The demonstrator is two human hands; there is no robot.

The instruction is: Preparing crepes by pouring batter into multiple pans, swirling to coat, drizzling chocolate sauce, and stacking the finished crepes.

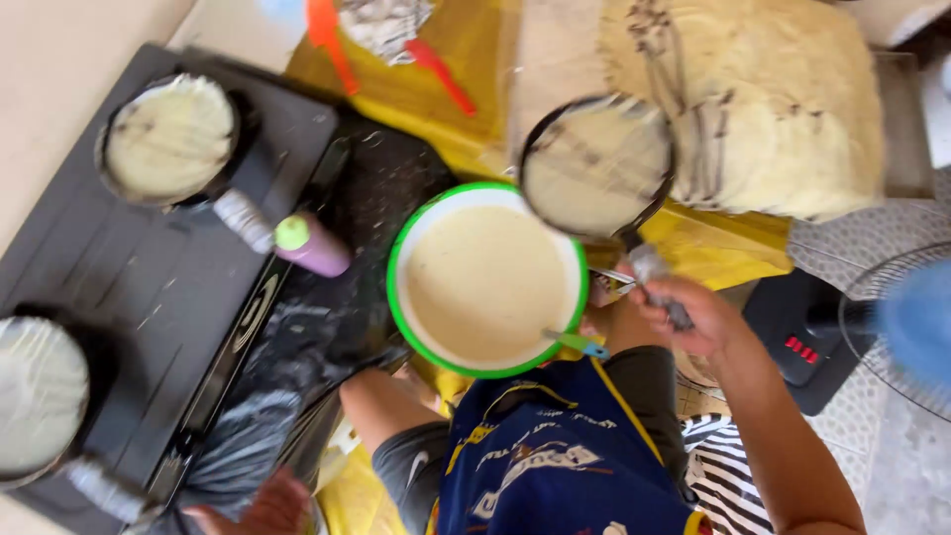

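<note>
My right hand [684, 317] grips the handle of a small black pan [594, 163], held tilted above the far right edge of a green-rimmed bowl [396, 248] of pale batter. A thin pale layer coats the pan's inside. A ladle with a green and blue handle [580, 344] rests in the bowl near my right hand. My left hand [263, 507] lies low at the bottom edge, partly cut off, fingers apart on a black plastic bag [248, 436], holding nothing.
A black two-burner stove [149, 287] on the left carries two batter-coated pans [170, 137] [40, 396]. A purple bottle with a green cap [312, 245] lies beside it. A stack of thin pale sheets [783, 109] sits behind, orange spatulas [327, 40] further back, a fan [901, 317] at right.
</note>
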